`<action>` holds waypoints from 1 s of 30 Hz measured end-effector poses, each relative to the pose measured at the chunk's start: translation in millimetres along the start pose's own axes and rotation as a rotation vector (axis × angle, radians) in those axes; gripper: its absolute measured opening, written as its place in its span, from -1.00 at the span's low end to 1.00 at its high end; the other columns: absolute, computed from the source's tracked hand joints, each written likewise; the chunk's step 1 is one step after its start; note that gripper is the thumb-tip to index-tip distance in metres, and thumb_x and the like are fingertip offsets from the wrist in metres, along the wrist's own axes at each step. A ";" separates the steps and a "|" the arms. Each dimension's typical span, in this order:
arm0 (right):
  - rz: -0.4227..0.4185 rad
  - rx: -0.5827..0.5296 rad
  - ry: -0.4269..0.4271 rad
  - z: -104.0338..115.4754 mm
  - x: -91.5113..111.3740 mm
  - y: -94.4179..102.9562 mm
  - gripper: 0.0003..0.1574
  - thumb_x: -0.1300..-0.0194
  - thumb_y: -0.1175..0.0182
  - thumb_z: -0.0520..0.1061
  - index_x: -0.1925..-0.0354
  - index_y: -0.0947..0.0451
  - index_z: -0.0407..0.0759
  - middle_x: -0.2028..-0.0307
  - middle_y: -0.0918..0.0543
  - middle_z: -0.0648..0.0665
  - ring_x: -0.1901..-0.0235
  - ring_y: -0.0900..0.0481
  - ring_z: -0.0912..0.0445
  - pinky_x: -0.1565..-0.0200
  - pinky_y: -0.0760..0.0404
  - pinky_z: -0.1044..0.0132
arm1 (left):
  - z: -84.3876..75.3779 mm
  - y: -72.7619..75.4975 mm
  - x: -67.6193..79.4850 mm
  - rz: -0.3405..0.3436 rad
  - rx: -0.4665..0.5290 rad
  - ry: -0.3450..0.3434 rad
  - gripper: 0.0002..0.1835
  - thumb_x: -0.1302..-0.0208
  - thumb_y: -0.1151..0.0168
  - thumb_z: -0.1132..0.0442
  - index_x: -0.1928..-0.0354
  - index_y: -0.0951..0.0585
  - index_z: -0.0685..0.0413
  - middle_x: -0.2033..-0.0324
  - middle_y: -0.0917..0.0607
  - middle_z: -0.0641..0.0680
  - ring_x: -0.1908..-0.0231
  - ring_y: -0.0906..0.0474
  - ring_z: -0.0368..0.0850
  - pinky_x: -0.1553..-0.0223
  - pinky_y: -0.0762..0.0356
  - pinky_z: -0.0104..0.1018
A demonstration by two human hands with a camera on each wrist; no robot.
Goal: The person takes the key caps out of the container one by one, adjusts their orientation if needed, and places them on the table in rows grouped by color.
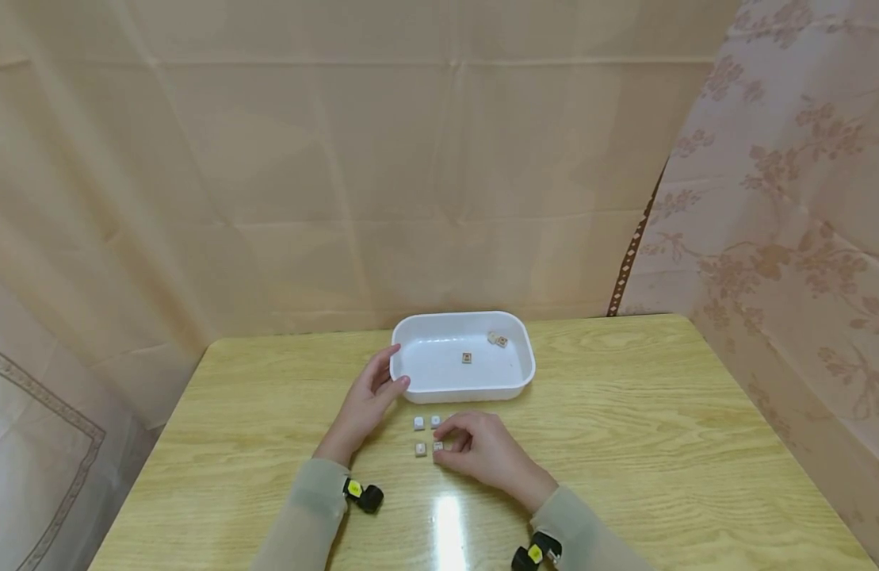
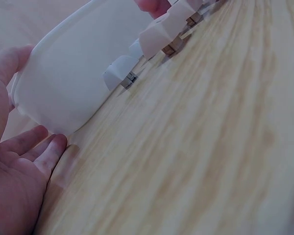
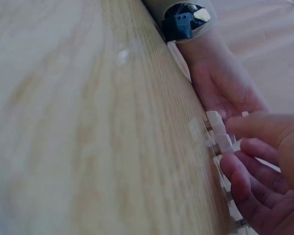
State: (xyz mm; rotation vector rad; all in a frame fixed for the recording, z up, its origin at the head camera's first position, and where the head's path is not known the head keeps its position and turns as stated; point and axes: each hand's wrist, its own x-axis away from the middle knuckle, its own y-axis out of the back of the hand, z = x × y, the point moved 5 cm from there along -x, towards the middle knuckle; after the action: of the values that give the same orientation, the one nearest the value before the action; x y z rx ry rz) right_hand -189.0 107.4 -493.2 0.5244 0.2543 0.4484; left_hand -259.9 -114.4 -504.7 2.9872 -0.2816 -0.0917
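Note:
My left hand (image 1: 364, 408) holds the left end of a white tray (image 1: 460, 396), one finger over the rim and the thumb at the near corner. In the left wrist view, the fingers (image 2: 51, 152) lie against the tray's outer wall. Just in front of the tray, small white keycaps stand in two short rows: a back left keycap (image 1: 419, 423), a back right keycap (image 1: 435, 421) and a front left keycap (image 1: 421, 450). My right hand (image 1: 485, 450) pinches the front right keycap (image 1: 438, 446) between thumb and forefinger, at the tabletop.
Inside the tray lie a brownish keycap-like piece (image 1: 467, 358) near the middle and a small cluster of pieces (image 1: 502, 342) toward the back right. The wooden table (image 1: 660, 412) ends at a beige curtain (image 1: 325, 198) behind. Each wrist wears a small black camera (image 1: 371, 499).

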 end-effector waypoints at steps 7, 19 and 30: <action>0.006 -0.001 -0.012 6.8 0.7 7.2 -0.72 -0.34 -0.59 -0.06 0.03 -0.82 -0.10 0.28 -0.76 0.11 0.39 -0.63 0.28 0.32 -0.71 0.35 | -1.2 -0.5 0.5 -0.003 0.009 -0.006 -0.30 -0.59 -0.35 0.23 -0.66 -0.35 0.00 -0.56 -0.43 0.28 -0.54 -0.40 0.22 -0.54 -0.40 -0.04; -0.077 0.000 0.051 28.6 -2.5 45.7 -0.70 -0.36 -0.57 -0.11 -0.01 -0.80 -0.15 0.11 -0.83 -0.06 0.29 -0.69 0.25 0.22 -0.75 0.33 | 0.4 -2.6 0.3 -0.017 0.010 -0.019 -0.30 -0.58 -0.34 0.31 -0.65 -0.34 0.11 -0.55 -0.45 0.32 -0.51 -0.43 0.26 -0.48 -0.47 -0.15; -0.228 0.068 0.084 29.2 -31.0 97.8 -0.71 -0.32 -0.60 -0.14 0.01 -0.82 -0.11 0.10 -0.84 -0.08 0.30 -0.73 0.22 0.21 -0.74 0.32 | 1.4 -1.8 0.4 -0.023 0.009 -0.002 -0.31 -0.58 -0.35 0.27 -0.65 -0.37 -0.05 -0.57 -0.43 0.25 -0.52 -0.42 0.20 -0.50 -0.44 -0.14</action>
State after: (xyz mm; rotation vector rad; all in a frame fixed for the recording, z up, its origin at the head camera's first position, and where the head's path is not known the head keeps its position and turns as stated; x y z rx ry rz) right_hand -239.7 155.9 -412.9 0.5370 0.4061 0.2411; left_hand -259.3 -112.9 -506.3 2.9995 -0.2491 -0.0967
